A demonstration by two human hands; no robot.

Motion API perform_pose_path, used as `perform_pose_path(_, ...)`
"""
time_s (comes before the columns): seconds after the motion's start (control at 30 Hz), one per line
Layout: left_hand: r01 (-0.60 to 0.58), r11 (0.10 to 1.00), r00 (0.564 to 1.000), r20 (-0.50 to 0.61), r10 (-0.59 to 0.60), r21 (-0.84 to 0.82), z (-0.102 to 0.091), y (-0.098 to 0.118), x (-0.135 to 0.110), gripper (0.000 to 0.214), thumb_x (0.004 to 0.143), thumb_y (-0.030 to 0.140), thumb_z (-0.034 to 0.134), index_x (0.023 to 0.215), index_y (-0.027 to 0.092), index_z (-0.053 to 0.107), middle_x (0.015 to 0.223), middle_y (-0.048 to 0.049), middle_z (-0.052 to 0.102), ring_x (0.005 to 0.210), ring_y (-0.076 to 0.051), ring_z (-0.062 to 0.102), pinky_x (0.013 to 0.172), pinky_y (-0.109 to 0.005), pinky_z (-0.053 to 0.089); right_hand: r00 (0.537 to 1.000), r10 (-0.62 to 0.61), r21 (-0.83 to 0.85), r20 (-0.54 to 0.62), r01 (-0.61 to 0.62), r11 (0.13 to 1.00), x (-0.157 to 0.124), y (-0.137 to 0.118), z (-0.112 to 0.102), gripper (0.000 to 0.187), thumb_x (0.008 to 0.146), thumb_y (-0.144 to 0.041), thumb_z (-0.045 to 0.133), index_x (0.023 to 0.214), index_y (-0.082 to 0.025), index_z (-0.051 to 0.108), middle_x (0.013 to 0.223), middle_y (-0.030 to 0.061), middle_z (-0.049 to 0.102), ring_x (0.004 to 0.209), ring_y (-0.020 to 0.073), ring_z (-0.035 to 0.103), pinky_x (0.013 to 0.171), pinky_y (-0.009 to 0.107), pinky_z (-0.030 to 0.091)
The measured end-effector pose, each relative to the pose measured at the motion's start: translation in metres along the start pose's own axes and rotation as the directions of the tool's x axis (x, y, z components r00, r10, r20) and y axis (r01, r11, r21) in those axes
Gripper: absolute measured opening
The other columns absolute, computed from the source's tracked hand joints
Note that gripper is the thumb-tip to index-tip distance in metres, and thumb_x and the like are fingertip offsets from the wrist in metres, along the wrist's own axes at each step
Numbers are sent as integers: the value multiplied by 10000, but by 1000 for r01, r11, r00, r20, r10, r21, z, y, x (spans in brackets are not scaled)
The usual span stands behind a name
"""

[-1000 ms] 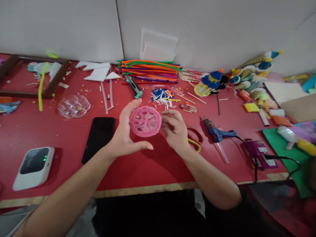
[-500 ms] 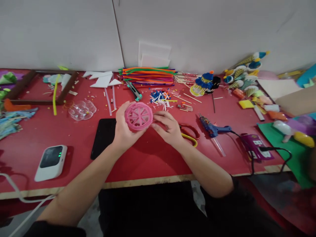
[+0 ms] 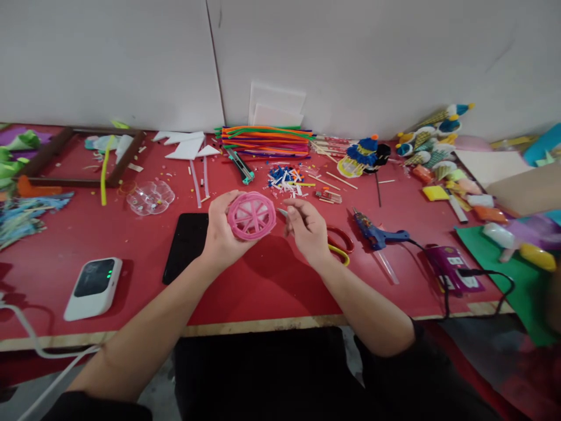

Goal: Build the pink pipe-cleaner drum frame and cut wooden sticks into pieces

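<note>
The left hand (image 3: 220, 234) has its fingers clamped around the left side of a pink, round, wheel-like piece with crossing spokes (image 3: 252, 217). This piece is raised above the red counter (image 3: 263, 298), near the middle, its spoked face turned up. To its right, the right hand (image 3: 308, 231) has its fingertips together on a thin, pale, pointed tool (image 3: 283, 211); the tool's tip points at the piece's right rim, and whether they touch I cannot tell.

A flat black phone (image 3: 184, 248) lies left of and partly behind the left hand, with a white box-shaped device with a dark screen (image 3: 93, 289) farther left. Just right of the right hand are scissors with red and yellow handles (image 3: 348, 240), then a blue glue gun (image 3: 381, 235). On the far side lie a bundle of orange, green and purple fuzzy stems (image 3: 265, 142), a green-and-black cutter (image 3: 239, 165) and a heap of small blue and white bits (image 3: 284, 178).
</note>
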State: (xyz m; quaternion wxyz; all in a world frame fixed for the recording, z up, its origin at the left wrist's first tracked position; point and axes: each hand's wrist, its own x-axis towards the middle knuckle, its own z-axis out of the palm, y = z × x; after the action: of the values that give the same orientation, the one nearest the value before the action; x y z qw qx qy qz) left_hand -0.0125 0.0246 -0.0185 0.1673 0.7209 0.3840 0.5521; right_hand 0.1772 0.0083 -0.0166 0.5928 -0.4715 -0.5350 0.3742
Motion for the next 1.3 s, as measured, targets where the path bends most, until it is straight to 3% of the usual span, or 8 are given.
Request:
perform_pose_path(0.1, -79, 983, 997, 6, 79, 166, 0, -1, 1, 876, 579, 450, 867, 1282, 198, 410, 1217, -131, 529, 1128, -310, 583, 948, -455, 491, 989, 123, 121, 86, -133, 984, -3, 0, 2, 334, 859, -540, 586, 881, -216, 662, 497, -71, 504, 416, 89, 482, 446, 237, 452)
perform_pose_path(0.2, -92, 955, 996, 43, 83, 282, 0, 2, 1, 817, 620, 501, 830, 1266, 207, 425, 1199, -122, 548, 1109, -301, 585, 944, -450, 489, 967, 136, 196, 216, -180, 964, -6, 2, 6, 327, 797, -538, 667, 928, -239, 674, 620, -36, 630, 525, 113, 581, 519, 264, 504)
perform_pose_path(0.4, -31, 975, 993, 115, 6, 219, 1, -1, 0, 958, 603, 580, 818, 1342, 199, 344, 1307, -165, 481, 1222, -345, 508, 1023, -504, 431, 943, 152, 217, 297, -222, 951, -5, 6, 10, 263, 802, -471, 688, 975, -273, 692, 666, -44, 634, 536, 103, 557, 535, 268, 502)
perform_pose_path(0.5, 87, 995, 982, 166, -93, 43, 2, 0, 0, 1048, 537, 616, 836, 1348, 207, 314, 1325, -172, 456, 1233, -339, 502, 968, -463, 484, 943, 229, 241, 243, -287, 927, -2, 11, 7, 263, 780, -483, 699, 934, -270, 704, 707, -38, 646, 569, 105, 563, 545, 261, 505)
perform_pose_path(0.63, 374, 900, 917, 235, -323, -222, 1, 7, 5, 636, 789, 488, 688, 1275, 230, 368, 1149, -101, 552, 1114, -228, 577, 759, -301, 550, 960, 265, 275, 92, -281, 920, 2, 15, 5, 286, 743, -445, 733, 967, -271, 699, 908, -13, 706, 785, 132, 636, 740, 296, 537)
perform_pose_path(0.8, 562, 778, 818, 325, -474, -281, 3, 13, 8, 427, 841, 327, 611, 1214, 190, 455, 1002, -65, 647, 972, -194, 651, 847, -358, 539, 960, 277, 297, 25, -272, 915, 3, 9, 6, 254, 687, -351, 792, 874, -254, 651, 754, -52, 668, 698, 94, 612, 666, 231, 494)
perform_pose_path(1.03, 634, 763, 737, 397, -547, -126, 4, 18, 6, 492, 767, 340, 693, 1200, 159, 546, 1124, -121, 686, 1027, -264, 672, 893, -429, 541, 889, 453, 273, 64, -453, 849, 2, 3, 4, 277, 632, -407, 821, 739, -208, 660, 579, -64, 601, 469, 57, 452, 433, 198, 344)
perform_pose_path(1.3, 670, 732, 715, 370, -594, -121, 5, 22, 6, 496, 788, 330, 690, 1229, 158, 538, 941, -76, 728, 867, -225, 710, 799, -367, 565, 975, 218, -52, 31, -216, 975, -2, -3, 5, 159, 744, -324, 733, 852, -210, 706, 798, -2, 724, 691, 113, 644, 643, 247, 519)
